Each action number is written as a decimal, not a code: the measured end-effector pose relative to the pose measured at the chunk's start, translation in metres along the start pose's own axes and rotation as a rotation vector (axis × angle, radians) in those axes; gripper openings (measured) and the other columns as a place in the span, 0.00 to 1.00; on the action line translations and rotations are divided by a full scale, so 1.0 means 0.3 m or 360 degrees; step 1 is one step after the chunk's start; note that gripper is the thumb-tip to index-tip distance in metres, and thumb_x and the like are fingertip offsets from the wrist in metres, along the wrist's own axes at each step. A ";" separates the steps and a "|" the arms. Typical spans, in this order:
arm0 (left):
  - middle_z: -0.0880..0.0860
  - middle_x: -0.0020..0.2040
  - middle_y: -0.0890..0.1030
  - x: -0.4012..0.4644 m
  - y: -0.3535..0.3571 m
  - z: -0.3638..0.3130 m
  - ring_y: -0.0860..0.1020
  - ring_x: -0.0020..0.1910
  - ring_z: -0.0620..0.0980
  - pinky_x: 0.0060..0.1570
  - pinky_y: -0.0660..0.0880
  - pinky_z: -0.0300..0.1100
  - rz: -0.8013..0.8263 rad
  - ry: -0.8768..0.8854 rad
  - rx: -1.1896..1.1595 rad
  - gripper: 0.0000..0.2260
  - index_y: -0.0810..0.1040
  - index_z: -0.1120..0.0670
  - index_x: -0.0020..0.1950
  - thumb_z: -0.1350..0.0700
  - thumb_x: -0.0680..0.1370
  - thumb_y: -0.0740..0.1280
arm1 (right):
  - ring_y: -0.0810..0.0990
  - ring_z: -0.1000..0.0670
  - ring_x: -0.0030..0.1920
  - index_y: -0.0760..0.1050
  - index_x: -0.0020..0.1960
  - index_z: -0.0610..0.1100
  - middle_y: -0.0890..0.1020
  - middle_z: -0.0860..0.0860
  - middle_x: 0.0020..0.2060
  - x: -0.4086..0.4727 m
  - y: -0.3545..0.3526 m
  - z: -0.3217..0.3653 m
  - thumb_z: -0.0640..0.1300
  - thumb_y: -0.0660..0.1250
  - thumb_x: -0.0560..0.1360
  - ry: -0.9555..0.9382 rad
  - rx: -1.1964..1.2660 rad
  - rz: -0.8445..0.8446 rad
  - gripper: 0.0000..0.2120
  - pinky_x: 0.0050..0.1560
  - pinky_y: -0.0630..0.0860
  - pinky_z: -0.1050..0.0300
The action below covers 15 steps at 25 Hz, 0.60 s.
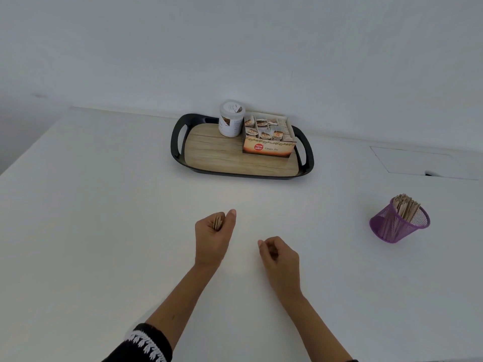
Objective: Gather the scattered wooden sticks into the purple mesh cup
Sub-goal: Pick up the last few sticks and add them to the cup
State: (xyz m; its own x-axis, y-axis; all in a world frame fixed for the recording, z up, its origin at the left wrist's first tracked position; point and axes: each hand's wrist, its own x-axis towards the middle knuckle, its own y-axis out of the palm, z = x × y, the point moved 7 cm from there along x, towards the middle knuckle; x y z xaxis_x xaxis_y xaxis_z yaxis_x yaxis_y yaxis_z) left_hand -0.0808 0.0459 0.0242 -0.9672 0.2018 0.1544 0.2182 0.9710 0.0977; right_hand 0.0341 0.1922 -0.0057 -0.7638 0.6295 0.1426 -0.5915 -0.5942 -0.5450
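Sticks (217, 222) show as a small bundle of wooden ends poking out of the left hand (212, 236), whose fingers are curled round them with the thumb pointing up and far. That hand hovers over the middle of the white tabletop (104, 218). The right hand (279, 254) is just to its right and a little nearer, apart from it, with fingers curled in loosely; whether it holds anything I cannot tell.

At the right of the tabletop, well apart from both hands, stands the purple cup (399, 222), tilted toward the right in this wide view, with a thick bunch of sticks (406, 206) standing in it and rising above its rim.

Far and centre lies a black tray (177, 142) with a wood-look floor. On its far right part sit a white jar (231, 118) and, touching it on the right, an open tea box (269, 138) filled with tea bags.

A dark sleeve (146, 343) with white trim covers the left forearm at the near edge.
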 end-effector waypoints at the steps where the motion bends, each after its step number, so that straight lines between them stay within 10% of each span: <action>1: 0.55 0.26 0.54 -0.001 0.000 0.010 0.54 0.27 0.48 0.28 0.56 0.41 0.0004 0.0010 0.0022 0.25 0.54 0.54 0.29 0.63 0.77 0.66 | 0.74 0.52 0.31 0.74 0.37 0.44 0.77 0.53 0.29 0.002 0.004 -0.001 0.43 0.68 0.75 -0.0021 -0.0029 -0.0004 0.09 0.33 0.72 0.60; 15: 0.45 0.25 0.55 -0.012 0.001 0.106 0.54 0.26 0.46 0.28 0.56 0.39 0.0203 -0.0157 0.0321 0.26 0.54 0.48 0.27 0.55 0.79 0.66 | 0.81 0.57 0.40 0.80 0.42 0.47 0.83 0.54 0.37 0.042 0.012 0.062 0.44 0.68 0.75 0.0206 0.0227 0.0171 0.04 0.42 0.76 0.65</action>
State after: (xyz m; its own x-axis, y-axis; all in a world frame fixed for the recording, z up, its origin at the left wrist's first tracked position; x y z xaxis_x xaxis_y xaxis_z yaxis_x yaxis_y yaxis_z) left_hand -0.0815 0.0494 -0.0076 -0.9437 0.3262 0.0552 0.3185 0.9408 -0.1157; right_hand 0.0177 0.1888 0.0095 -0.7905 0.6120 -0.0223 -0.5458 -0.7206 -0.4275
